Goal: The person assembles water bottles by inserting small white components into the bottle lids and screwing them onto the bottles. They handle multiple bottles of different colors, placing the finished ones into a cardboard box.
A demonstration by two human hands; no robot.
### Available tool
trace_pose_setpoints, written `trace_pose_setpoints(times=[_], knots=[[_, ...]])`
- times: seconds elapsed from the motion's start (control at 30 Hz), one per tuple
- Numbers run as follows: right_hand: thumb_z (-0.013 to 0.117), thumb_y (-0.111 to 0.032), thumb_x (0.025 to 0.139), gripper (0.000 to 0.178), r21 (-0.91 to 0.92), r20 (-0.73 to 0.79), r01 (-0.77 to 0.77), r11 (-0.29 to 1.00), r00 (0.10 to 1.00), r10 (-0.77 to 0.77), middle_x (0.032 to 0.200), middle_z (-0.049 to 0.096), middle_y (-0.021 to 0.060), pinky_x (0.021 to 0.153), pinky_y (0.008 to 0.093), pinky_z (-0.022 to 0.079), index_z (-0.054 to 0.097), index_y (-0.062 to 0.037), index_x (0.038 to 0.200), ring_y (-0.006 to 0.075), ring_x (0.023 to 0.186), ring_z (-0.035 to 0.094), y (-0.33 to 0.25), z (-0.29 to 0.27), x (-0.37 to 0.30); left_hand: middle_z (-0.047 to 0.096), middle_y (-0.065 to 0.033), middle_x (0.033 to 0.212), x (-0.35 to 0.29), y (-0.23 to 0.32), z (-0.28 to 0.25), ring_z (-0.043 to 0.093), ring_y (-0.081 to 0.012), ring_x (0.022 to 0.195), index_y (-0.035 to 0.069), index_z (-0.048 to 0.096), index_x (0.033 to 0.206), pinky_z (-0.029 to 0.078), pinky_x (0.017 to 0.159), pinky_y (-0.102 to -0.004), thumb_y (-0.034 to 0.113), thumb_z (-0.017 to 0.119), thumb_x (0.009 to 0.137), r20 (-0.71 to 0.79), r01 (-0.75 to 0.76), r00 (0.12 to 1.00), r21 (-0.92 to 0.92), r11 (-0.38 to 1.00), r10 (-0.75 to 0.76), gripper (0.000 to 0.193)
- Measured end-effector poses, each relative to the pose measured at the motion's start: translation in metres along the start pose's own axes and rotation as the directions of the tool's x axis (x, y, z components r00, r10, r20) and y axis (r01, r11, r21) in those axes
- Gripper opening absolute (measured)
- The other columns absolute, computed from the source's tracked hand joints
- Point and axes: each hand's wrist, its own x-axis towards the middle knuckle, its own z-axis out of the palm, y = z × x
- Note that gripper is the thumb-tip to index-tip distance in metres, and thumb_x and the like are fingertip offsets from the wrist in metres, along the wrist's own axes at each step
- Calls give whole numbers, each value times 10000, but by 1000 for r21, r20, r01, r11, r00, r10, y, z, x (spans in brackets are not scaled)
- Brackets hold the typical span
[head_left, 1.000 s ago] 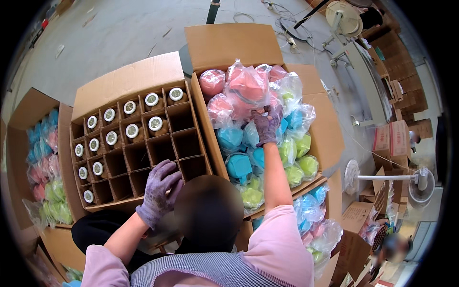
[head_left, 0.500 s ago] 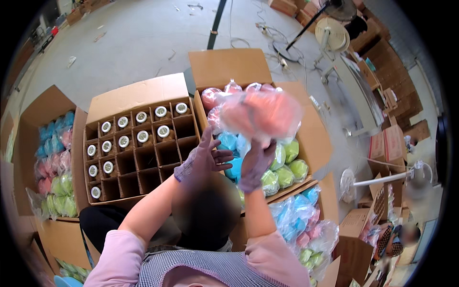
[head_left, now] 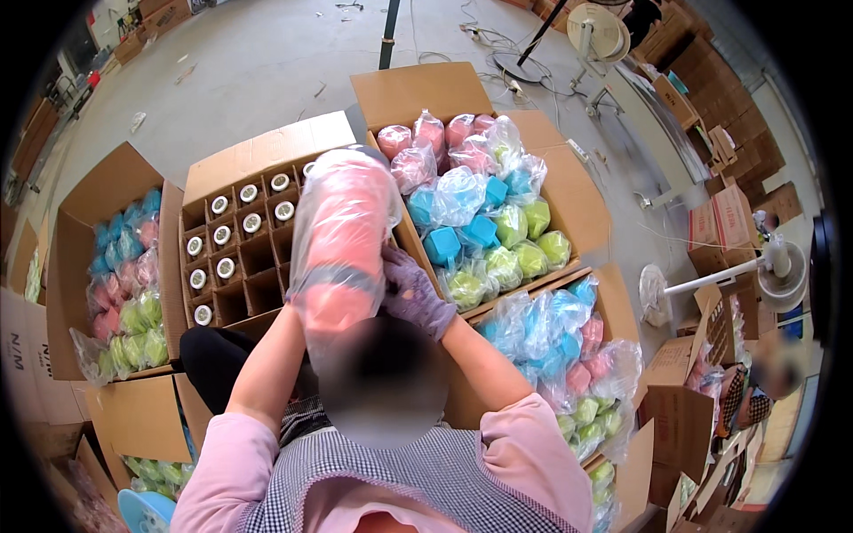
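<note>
A large pink bottle-shaped thing (head_left: 342, 240) in a clear plastic bag, with a grey band round it, is raised in front of me and slants over the right part of the divided carton (head_left: 233, 306). Against its lower right side is my right hand (head_left: 416, 293) in a light purple glove, fingers closed at its edge and partly behind it. My left forearm (head_left: 267, 364) reaches to its lower left side; the bottle hides the left hand's fingers. Several round white-rimmed tops (head_left: 252, 222) stand in the carton's cells, and the bottle covers some cells.
Right of the divided carton, an open carton (head_left: 569, 200) holds bagged pink, blue and green pieces (head_left: 480, 233). More such pieces fill cartons at the left (head_left: 98, 195) and lower right (head_left: 622, 311). Behind are a dark pole (head_left: 387, 40), floor cables (head_left: 506, 53) and a white fan (head_left: 597, 31).
The pink bottle has come left and nearer, from above the right carton to over the divided carton. My left hand, open before, has gone behind it. My right hand has moved left too.
</note>
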Motion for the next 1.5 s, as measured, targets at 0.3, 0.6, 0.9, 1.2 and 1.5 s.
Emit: trace_pose_setpoints(times=[0.3, 0.6, 0.9, 1.2, 1.5], knots=[[762, -294, 684, 337, -103, 353, 285, 953, 906, -232, 1327, 560, 163, 1150, 579, 263, 745, -108, 965, 374, 1325, 449, -20, 7, -14, 626, -147, 1085, -76, 1, 10, 653, -245, 1005, -23, 482, 1285, 536, 889, -349, 148, 817, 661, -103, 10, 991, 690, 723, 84, 728], [561, -409, 1011, 486, 366, -406, -554, 748, 628, 664, 1187, 682, 119, 966, 302, 464, 616, -20, 1298, 171, 1098, 598, 130, -146, 31, 623, -127, 1056, -45, -22, 54, 657, -235, 964, -26, 487, 1251, 533, 870, -334, 75, 856, 573, -250, 248, 796, 965, 80, 551, 779], [527, -462, 1008, 545, -146, -242, -946, 291, 319, 916, 1221, 665, 113, 967, 347, 474, 593, -23, 1324, 228, 1106, 600, 372, -119, 50, 629, -96, 1143, -81, 14, -11, 654, -207, 993, 25, 536, 1237, 517, 918, -328, 112, 826, 651, -267, 280, 698, 956, 89, 665, 659], [513, -478, 994, 564, 673, 153, -740, -1, 138, 979, 1273, 650, 133, 986, 375, 486, 574, -42, 1348, 287, 1133, 615, 385, -137, 10, 627, -90, 1169, -92, 7, -54, 641, -197, 1032, 43, 542, 1255, 512, 937, -336, 126, 799, 711, -319, 254, 762, 948, 193, 564, 607], [685, -354, 877, 508, -66, -556, -847, 528, 470, 685, 1284, 628, 208, 1005, 416, 475, 628, -19, 1255, 340, 1147, 610, 214, -182, 21, 625, -84, 1195, -108, 6, -69, 629, -186, 1071, 61, 548, 1273, 507, 957, -344, 140, 773, 770, -364, 263, 775, 929, 261, 517, 556]])
